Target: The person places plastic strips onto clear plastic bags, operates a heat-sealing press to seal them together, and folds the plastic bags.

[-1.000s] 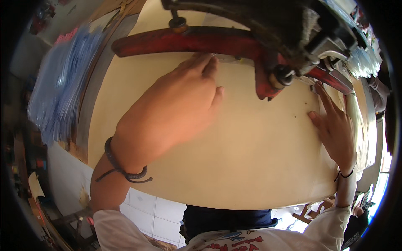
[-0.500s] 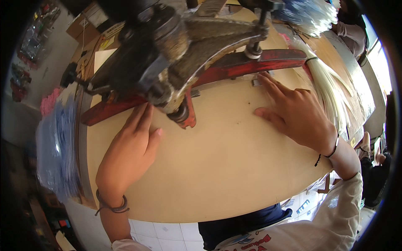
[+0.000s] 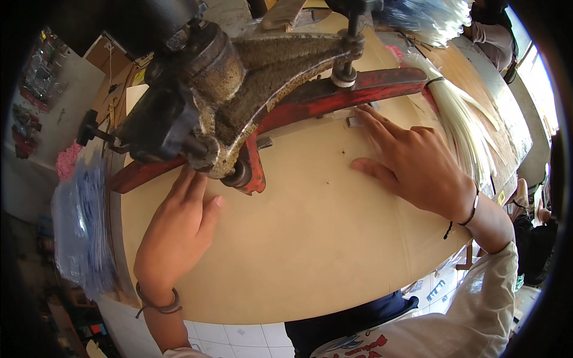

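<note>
A tan sheet (image 3: 310, 238) lies flat under a rusty grey and red press machine (image 3: 239, 77). My left hand (image 3: 179, 230) rests flat on the sheet's left part, its fingertips reaching under the red bar (image 3: 334, 95) beside the round punch head (image 3: 236, 173). My right hand (image 3: 412, 161) presses flat on the sheet's right part, fingers spread, with fingertips touching the red bar near a small metal piece (image 3: 355, 121). Neither hand grips anything.
A bundle of pale translucent strands (image 3: 465, 125) lies on the bench right of my right hand. Clear plastic bags (image 3: 80, 221) are stacked at the left. Another person (image 3: 495, 30) sits at the far top right. Tiled floor (image 3: 250, 337) shows below the sheet's near edge.
The view has swung and come closer to the machine. Both hands remain flat on the sheet, with the left fingertips now farther under the red bar.
</note>
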Motion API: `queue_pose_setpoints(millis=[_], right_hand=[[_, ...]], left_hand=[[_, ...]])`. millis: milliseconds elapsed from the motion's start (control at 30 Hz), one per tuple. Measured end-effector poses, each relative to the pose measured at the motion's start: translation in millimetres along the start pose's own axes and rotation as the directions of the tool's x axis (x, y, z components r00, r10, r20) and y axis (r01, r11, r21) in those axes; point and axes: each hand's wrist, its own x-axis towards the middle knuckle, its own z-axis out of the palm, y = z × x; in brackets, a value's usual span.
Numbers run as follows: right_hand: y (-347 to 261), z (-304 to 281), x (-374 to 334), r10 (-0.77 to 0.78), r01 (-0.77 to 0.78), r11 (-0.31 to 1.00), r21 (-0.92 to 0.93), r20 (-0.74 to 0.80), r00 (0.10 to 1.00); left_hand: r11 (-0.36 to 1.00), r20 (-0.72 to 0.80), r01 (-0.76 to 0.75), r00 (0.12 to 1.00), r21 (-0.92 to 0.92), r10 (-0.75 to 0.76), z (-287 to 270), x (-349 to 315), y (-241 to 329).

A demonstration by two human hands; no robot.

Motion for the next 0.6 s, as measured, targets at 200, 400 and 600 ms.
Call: queue_pose_setpoints(millis=[200,400,600], right_hand=[[3.3,2.2,-2.2,0.012,-0.012,1.000,0.007,-0.013,1.000],[1.6,-1.2,2.3,0.020,-0.024,0.996,0.081,0.050,0.999],[-7.9,-7.2,5.0,0.060,-0.073,0.991,0.112,0.115,0.992]], left_hand=[[1.000,0.004,-0.009,1.000,0.012,0.009,1.6,4.8,0.3],[0.998,-0.022,-0.024,0.999,0.064,0.025,8.5,0.5,-8.2],[0.997,-0.077,-0.033,0.996,0.076,0.039,17.6,-5.3,-13.2]])
